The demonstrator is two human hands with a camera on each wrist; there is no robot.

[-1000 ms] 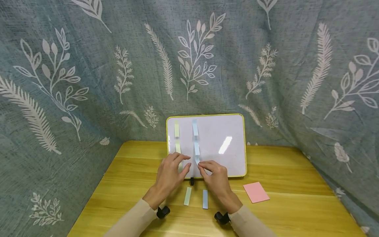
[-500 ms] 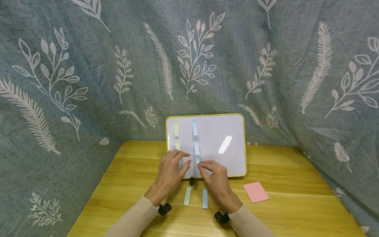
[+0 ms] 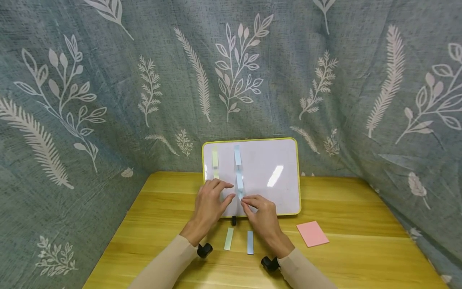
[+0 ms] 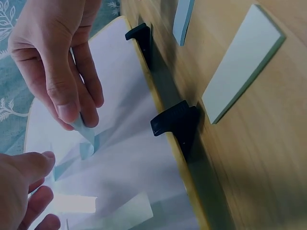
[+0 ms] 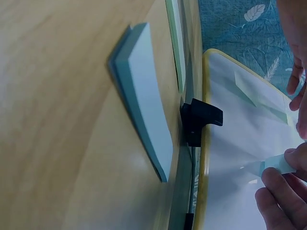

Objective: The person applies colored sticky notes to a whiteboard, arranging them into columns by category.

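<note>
A whiteboard (image 3: 268, 160) with a yellow rim leans at the back of the table. My right hand (image 3: 263, 214) pinches the lower end of a light blue sticky strip (image 4: 85, 132) between thumb and fingers; the strip is bent, its upper part against the board. Above it, two blue strips (image 3: 238, 155) are stuck in a column. My left hand (image 3: 211, 202) hovers before the board, left of the held strip, thumb and index finger apart with nothing between them. A pale green strip (image 3: 215, 158) is stuck at the upper left; lower green ones are partly hidden by this hand.
On the table lie a green strip pad (image 3: 228, 239), a blue strip pad (image 3: 250, 242) and a square pink sticky-note pad (image 3: 312, 234) at the right. Black supports (image 5: 204, 115) hold the board's lower edge. A patterned curtain (image 3: 335, 108) hangs behind.
My left hand has moved slightly up and to the right, closer to the held strip. The right hand keeps its pinch in nearly the same place.
</note>
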